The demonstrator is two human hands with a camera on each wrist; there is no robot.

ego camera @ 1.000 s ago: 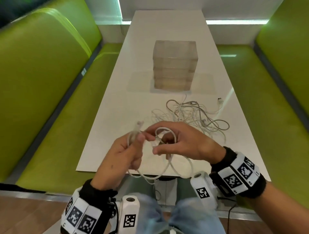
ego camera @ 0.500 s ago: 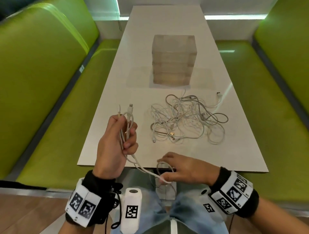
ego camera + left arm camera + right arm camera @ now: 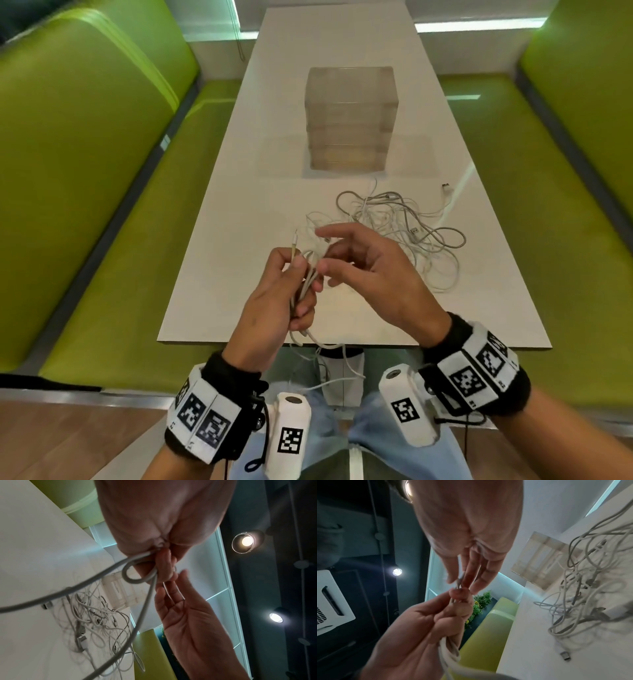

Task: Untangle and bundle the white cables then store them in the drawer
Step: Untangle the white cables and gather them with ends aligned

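My left hand (image 3: 301, 277) grips a folded white cable (image 3: 303, 286) above the table's near edge, a connector end sticking up past the thumb. My right hand (image 3: 325, 260) meets it from the right and pinches a strand of the same cable between thumb and fingers (image 3: 462, 582). A small loop of the cable (image 3: 137, 580) curls round my left fingers, and the slack hangs below the table edge (image 3: 329, 363). The tangle of white cables (image 3: 404, 236) lies on the table just beyond my hands. The clear drawer unit (image 3: 349, 120) stands further back, drawers closed.
The long white table (image 3: 239, 205) runs away from me between two green benches (image 3: 85, 171). A loose connector end (image 3: 445, 186) lies right of the tangle. My knees sit under the near table edge.
My right hand has risen from the table's near edge up to my left hand, bringing a length of cable. My left hand has shifted right towards the centre.
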